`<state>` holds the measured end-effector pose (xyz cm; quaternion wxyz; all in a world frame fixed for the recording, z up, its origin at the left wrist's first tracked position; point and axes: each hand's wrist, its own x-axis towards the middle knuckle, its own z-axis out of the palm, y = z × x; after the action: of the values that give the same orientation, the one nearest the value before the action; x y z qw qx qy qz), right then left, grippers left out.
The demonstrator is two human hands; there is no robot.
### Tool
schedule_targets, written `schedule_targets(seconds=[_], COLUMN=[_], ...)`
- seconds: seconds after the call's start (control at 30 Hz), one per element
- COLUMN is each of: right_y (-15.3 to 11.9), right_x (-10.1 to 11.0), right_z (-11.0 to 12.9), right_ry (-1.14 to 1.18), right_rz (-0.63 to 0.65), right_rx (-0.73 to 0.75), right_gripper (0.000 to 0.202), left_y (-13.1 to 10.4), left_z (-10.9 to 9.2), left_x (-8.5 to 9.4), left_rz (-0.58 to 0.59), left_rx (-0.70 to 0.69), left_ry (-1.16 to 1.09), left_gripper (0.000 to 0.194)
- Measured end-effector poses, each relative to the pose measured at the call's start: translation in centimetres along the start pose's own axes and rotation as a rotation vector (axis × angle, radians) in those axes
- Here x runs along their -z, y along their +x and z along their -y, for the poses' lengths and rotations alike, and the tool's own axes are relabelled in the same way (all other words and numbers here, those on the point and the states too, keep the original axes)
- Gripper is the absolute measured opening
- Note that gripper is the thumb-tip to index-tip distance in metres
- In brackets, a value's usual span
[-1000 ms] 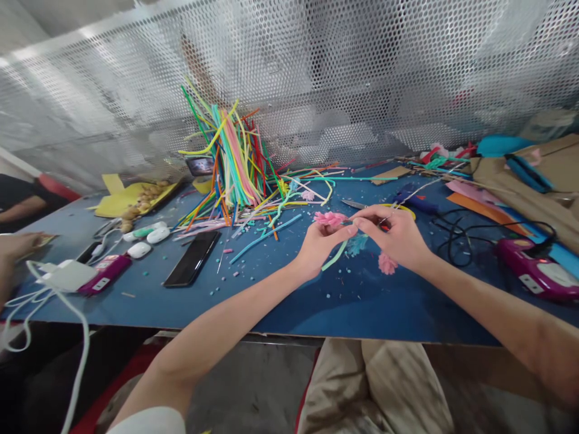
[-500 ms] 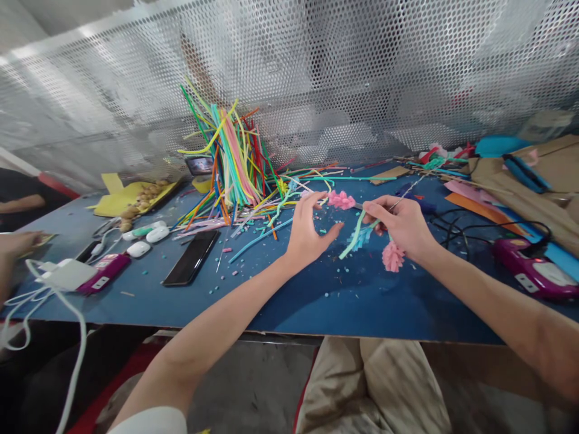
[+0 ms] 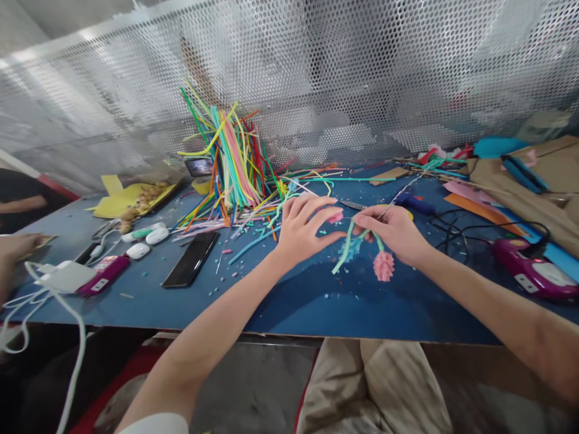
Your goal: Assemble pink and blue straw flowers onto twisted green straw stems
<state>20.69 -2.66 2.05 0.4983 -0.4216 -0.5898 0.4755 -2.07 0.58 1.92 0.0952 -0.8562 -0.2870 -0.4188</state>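
Note:
My right hand (image 3: 392, 234) pinches the green pipe-cleaner stems (image 3: 347, 248) of a small bunch of flowers. From it hang a fluffy pink flower (image 3: 383, 266) and a blue flower (image 3: 353, 247). A thin twisted silvery strand (image 3: 409, 182) runs up from this hand toward the back. My left hand (image 3: 302, 228) is open, fingers spread, palm down over the table. Another pink flower (image 3: 335, 217) shows partly behind its fingers; whether they touch it I cannot tell. A pointed metal blade (image 3: 353, 205) lies just beyond, between the hands.
A bundle of colourful pipe cleaners (image 3: 235, 160) stands before the perforated metal screen (image 3: 362, 78). A black phone (image 3: 190, 259) lies left. Purple power strips (image 3: 536, 268), cables and a dark blue tool (image 3: 417, 204) are around. Cardboard (image 3: 511, 187) fills the right. Another person's hand (image 3: 18, 244) is far left.
My left hand has turned palm down, its fingers now covering much of the pink flower. My right hand has shifted slightly left and down with the bunch. The metal blade shows more.

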Motion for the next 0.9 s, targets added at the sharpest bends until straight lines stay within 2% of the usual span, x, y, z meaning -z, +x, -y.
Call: schedule_targets(seconds=[0.23,0.37,0.47,0.63,0.77,0.9], right_y=[-0.3,-0.7,-0.9,-1.1,-1.1,-1.2], right_x=[-0.6,-0.7,-0.6,-0.4,-0.4,-0.4], right_z=[-0.6,-0.4,-0.2,-0.3,-0.4,-0.2], right_ry=[-0.051,-0.261,-0.47,-0.678,-0.679,-0.616], right_rz=[0.054,0.061,0.053,0.055,0.086,0.137], right_rx=[0.07,0.173,0.313,0.538,0.603,0.601], right_gripper=[0.025,0.023,0.019,0.015,0.013,0.009], left_y=[0.0,0.1,0.6,1.3,1.5,1.5], left_z=[-0.4,-0.7,-1.2,-1.7,-1.3,-0.7], left_x=[0.1,0.0,0.1,0.8,1.2,1.5], left_rz=[0.079,0.105,0.122,0.27,0.454,0.594], left_rx=[0.033,0.18,0.299,0.557,0.763,0.88], left_ry=[-0.066,-0.194,-0.342,-0.741,-1.03,-1.136], left_gripper=[0.026,0.017,0.022,0.034,0.039,0.038])
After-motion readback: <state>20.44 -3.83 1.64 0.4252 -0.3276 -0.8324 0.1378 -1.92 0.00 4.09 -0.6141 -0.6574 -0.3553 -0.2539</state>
